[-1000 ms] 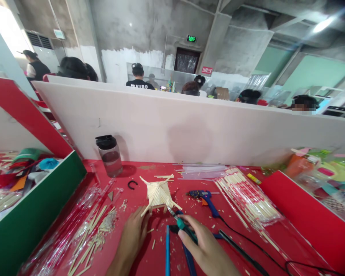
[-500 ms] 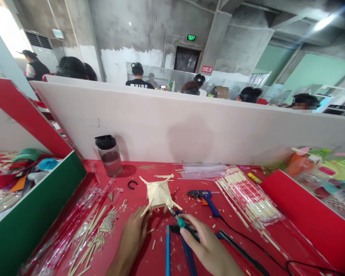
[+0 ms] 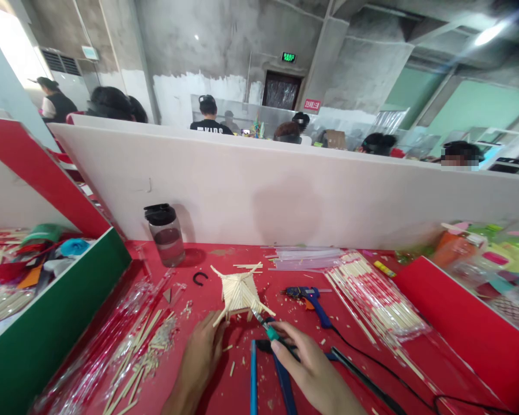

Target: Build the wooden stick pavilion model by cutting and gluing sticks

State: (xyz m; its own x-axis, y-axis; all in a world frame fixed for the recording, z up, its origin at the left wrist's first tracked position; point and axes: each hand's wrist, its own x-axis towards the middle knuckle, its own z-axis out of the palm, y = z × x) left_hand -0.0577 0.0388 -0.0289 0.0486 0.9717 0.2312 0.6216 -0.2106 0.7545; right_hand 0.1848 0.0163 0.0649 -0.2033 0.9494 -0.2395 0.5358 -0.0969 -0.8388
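Note:
A small wooden stick model (image 3: 239,291) with a pointed, flared roof stands on the red table (image 3: 229,386). My left hand (image 3: 204,346) is closed at the model's near left corner, its fingertips on or beside the edge; the part they grip is partly hidden. In my right hand (image 3: 300,351) is a green-handled craft knife (image 3: 271,332), its tip at the model's near right corner. A blue-handled tool (image 3: 282,374) and a light blue bar (image 3: 254,377) lie below the hands.
A blue glue gun (image 3: 312,300) with a black cord lies right of the model, near packed sticks (image 3: 380,294). Loose sticks (image 3: 134,369) and plastic wrap are at left. A bottle (image 3: 168,239) stands by the white partition (image 3: 225,184). People sit beyond it.

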